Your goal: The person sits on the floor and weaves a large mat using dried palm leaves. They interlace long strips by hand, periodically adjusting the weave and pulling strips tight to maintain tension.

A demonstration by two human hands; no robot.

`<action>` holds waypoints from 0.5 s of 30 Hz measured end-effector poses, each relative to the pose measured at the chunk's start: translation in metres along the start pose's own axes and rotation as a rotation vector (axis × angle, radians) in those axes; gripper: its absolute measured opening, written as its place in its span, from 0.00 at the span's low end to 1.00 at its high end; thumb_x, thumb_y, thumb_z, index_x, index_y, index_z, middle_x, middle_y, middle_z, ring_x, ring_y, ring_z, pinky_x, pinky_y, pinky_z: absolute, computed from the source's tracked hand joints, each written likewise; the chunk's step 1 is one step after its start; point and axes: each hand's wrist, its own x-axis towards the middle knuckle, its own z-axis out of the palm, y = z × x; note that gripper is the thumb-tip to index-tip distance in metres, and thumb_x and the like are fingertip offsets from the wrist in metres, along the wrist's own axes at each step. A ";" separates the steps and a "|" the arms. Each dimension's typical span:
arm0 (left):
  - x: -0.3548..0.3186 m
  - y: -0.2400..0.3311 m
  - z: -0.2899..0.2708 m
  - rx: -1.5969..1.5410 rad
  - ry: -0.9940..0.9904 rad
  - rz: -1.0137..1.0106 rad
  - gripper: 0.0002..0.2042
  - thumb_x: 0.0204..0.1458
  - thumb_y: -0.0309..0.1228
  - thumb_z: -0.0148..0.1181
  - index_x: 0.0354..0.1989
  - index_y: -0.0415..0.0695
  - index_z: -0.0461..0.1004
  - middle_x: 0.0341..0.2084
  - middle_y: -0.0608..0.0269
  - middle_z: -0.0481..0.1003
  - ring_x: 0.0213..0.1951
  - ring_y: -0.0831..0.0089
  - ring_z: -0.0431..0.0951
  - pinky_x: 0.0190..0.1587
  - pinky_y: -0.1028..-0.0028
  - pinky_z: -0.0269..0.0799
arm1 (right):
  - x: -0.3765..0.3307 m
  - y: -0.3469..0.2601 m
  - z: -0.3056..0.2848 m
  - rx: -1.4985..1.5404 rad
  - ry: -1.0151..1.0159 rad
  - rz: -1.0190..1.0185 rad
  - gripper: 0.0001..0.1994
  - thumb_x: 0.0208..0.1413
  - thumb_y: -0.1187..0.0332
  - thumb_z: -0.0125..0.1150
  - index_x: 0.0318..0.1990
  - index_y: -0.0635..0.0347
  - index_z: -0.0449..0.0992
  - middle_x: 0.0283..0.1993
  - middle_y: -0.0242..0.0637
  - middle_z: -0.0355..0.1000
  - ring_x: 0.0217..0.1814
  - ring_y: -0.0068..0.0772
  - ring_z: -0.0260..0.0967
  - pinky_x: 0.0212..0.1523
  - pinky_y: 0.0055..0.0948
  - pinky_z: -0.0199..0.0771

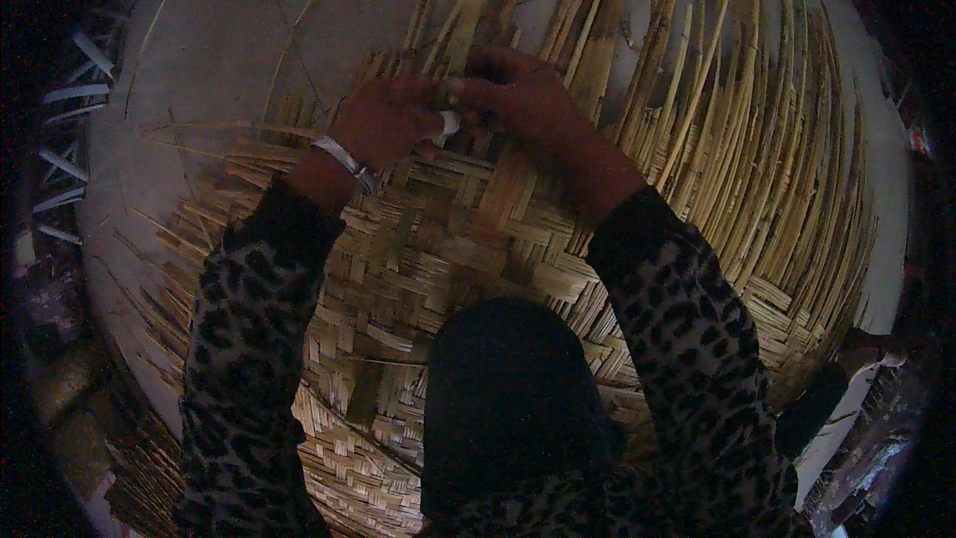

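While the mat [478,239] lies flat on the pale floor [219,40] under your knees, keep your weight on the woven part so that it does not slide as you work its far edge. It fills most of the view, the finished checker weave near you and the loose strips [737,130] fanning away to the right and up past your hands. Those loose ends are long and springy, so I judge they will lift out of line if you let them go early.

Your left hand [388,120], with a pale band [344,157] at the wrist, is closed over the edge of the weave, and it looks to be pressing the crossing strips down. Your right hand [523,100] is curled too, its fingers pinching one upright strip [463,25] just where it meets the weave. The two hands are touching, or nearly so, at that spot.

Hold the left hand firm as the anchor and draw the strip snug with the right, flat side down, tight against its neighbour. Pull evenly: a sharp tug may split the strip or pucker the row.
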 end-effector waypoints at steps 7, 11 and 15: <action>-0.001 0.004 0.005 -0.146 0.071 -0.221 0.09 0.45 0.33 0.57 0.35 0.48 0.76 0.32 0.63 0.76 0.34 0.63 0.78 0.35 0.66 0.74 | 0.000 -0.001 0.006 -0.237 0.046 -0.058 0.17 0.48 0.63 0.66 0.40 0.66 0.72 0.28 0.34 0.70 0.27 0.22 0.67 0.25 0.25 0.69; -0.003 -0.001 -0.009 -1.097 -0.036 -0.500 0.10 0.43 0.30 0.59 0.35 0.44 0.75 0.29 0.60 0.77 0.31 0.65 0.78 0.33 0.68 0.73 | -0.002 -0.003 0.009 -0.167 -0.020 -0.039 0.17 0.47 0.61 0.67 0.37 0.66 0.71 0.27 0.35 0.69 0.25 0.22 0.66 0.23 0.24 0.69; -0.007 0.006 -0.001 -0.775 0.146 -0.438 0.14 0.43 0.28 0.60 0.40 0.42 0.73 0.27 0.59 0.78 0.30 0.68 0.79 0.33 0.70 0.74 | 0.003 0.003 0.011 -0.319 0.006 0.007 0.26 0.46 0.52 0.65 0.47 0.64 0.73 0.40 0.44 0.75 0.39 0.39 0.74 0.41 0.36 0.75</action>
